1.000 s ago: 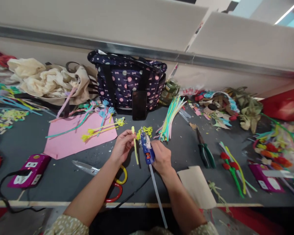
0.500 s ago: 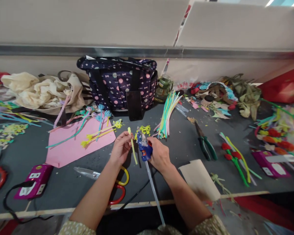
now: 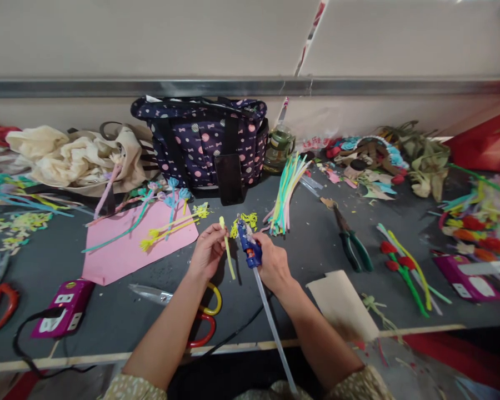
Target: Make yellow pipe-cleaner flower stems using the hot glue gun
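Observation:
My left hand (image 3: 209, 250) pinches a pale yellow stem (image 3: 229, 256), which looks like a pipe cleaner, near its thicker upper end. The stem's lower end hangs free. Wrapped around a blue hot glue gun (image 3: 248, 245) is my right hand (image 3: 273, 260), just to the right of the stem. A long clear glue stick (image 3: 270, 322) runs out of the gun's back toward my body. Beyond the gun's nozzle lies a small heap of yellow scraps (image 3: 245, 222). Scissors (image 3: 205, 328) with red and yellow handles lie partly under my left forearm.
A pink sheet (image 3: 125, 250) with fuzzy flowers lies left. Pastel pipe cleaners (image 3: 289, 194), pliers (image 3: 352, 244) and beige card (image 3: 344, 305) lie right. A phone (image 3: 229, 179) leans on a dark patterned bag (image 3: 200, 139). Purple power sockets (image 3: 69, 305) stand near the front edge.
The glue gun has tilted, its nozzle shifting slightly right and away from the yellow stem. My left hand keeps its pinch. The whole view has shifted a little.

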